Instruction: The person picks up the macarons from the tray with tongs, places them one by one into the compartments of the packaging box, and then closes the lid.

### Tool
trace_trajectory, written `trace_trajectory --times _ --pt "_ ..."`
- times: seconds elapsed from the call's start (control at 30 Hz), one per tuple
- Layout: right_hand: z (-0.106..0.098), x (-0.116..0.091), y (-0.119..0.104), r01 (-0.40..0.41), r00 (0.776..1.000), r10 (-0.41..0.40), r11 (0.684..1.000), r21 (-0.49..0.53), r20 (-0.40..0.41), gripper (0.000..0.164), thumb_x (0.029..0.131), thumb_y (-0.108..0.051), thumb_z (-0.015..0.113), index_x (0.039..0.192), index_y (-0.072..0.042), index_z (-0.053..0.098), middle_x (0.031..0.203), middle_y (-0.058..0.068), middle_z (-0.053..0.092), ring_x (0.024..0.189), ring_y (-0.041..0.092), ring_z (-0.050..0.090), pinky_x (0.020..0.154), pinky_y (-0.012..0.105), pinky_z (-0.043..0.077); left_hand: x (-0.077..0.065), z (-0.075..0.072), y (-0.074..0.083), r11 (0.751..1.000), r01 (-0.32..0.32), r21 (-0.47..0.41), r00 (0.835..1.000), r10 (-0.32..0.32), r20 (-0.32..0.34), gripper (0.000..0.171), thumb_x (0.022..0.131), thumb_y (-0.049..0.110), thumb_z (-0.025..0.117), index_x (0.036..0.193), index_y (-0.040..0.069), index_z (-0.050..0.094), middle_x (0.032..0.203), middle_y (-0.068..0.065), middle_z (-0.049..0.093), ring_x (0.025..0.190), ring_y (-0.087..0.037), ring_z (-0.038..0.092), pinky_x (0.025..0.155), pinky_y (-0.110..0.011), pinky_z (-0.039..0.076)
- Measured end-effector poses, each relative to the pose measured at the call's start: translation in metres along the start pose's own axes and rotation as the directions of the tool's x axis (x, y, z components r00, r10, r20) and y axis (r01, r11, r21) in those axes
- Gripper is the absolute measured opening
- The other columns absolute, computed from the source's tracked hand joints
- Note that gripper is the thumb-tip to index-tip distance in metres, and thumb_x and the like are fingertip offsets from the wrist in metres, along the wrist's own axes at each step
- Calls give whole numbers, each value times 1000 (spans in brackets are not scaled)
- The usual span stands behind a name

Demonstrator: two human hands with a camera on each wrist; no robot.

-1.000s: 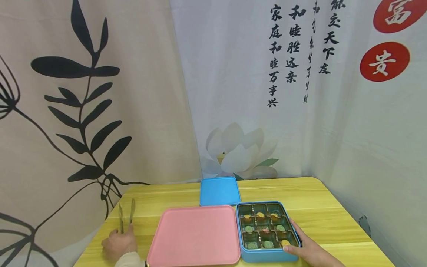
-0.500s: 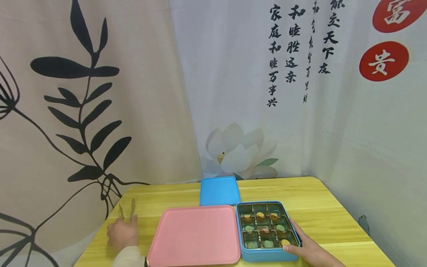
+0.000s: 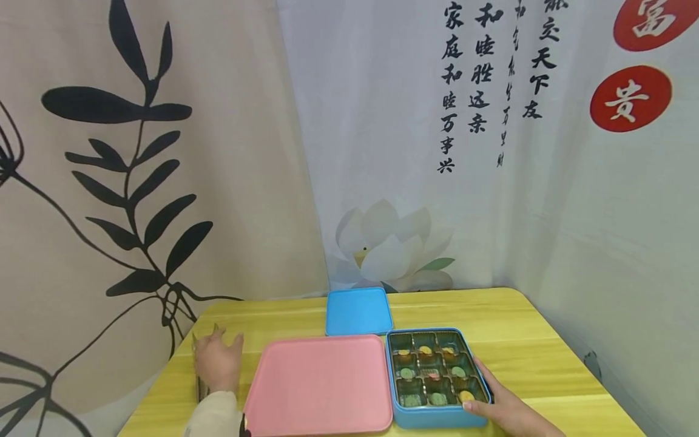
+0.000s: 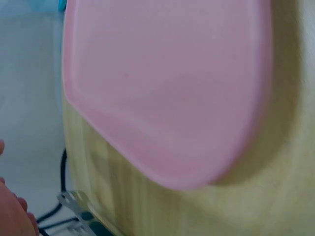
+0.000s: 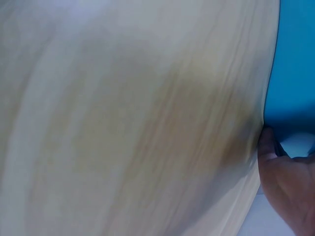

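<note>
My left hand (image 3: pixel 219 363) hovers at the left of the table over a pair of metal tongs (image 3: pixel 201 388), which it partly covers in the head view. Its fingers are spread and hold nothing. In the left wrist view the tongs (image 4: pixel 81 212) lie on the table, apart from the hand (image 4: pixel 14 216). At the right, my right hand (image 3: pixel 505 408) holds the near right corner of a light blue box (image 3: pixel 440 419), thumb on the front rim and fingers along the side. A dark divided insert fills the box, with small round yellow, green and pink pieces in its compartments.
A pink tray (image 3: pixel 322 388) lies between the hands, its right edge against the blue box. Behind it sits a flat blue lid (image 3: pixel 359 311). The yellow wood-grain table (image 3: pixel 546 364) ends near a printed curtain (image 3: pixel 262 182) at the back.
My left hand has let go of the tongs, opened its fingers and moved slightly up and to the right. The tongs now lie on the table. My right hand and the box stay put.
</note>
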State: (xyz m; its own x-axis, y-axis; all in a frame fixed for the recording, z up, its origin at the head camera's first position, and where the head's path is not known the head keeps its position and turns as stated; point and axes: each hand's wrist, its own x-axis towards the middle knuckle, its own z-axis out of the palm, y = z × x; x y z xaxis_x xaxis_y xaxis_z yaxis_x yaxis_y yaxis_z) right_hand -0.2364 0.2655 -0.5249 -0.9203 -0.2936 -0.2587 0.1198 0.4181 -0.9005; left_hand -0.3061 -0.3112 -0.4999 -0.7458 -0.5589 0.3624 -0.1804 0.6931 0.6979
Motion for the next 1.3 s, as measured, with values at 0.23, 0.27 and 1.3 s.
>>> trace_trajectory --times 0.23,0.27,1.3 --pt "-2 2 1 14 1000 -14 999 33 6 94 101 -36 58 157 -7 -11 157 35 -6 137 63 8 98 75 25 1 8 27 991 -102 -90 974 118 194 57 95 29 66 138 -5 50 127 -31 48 113 -48 49 87 -62 42" --pt "-3 3 4 11 1000 -12 999 42 12 95 101 -36 58 157 -6 -12 157 35 -6 137 63 8 98 74 25 1 10 30 988 -110 -107 966 132 222 57 95 28 66 138 -5 50 126 -31 49 112 -47 50 86 -60 44" --pt "-1 -1 0 3 1000 -3 1000 28 20 95 101 -36 58 157 -8 -13 157 34 -8 138 63 3 99 76 22 5 75 95 943 -43 -331 826 220 519 58 94 21 71 142 0 48 121 -22 57 108 -35 56 83 -45 51"
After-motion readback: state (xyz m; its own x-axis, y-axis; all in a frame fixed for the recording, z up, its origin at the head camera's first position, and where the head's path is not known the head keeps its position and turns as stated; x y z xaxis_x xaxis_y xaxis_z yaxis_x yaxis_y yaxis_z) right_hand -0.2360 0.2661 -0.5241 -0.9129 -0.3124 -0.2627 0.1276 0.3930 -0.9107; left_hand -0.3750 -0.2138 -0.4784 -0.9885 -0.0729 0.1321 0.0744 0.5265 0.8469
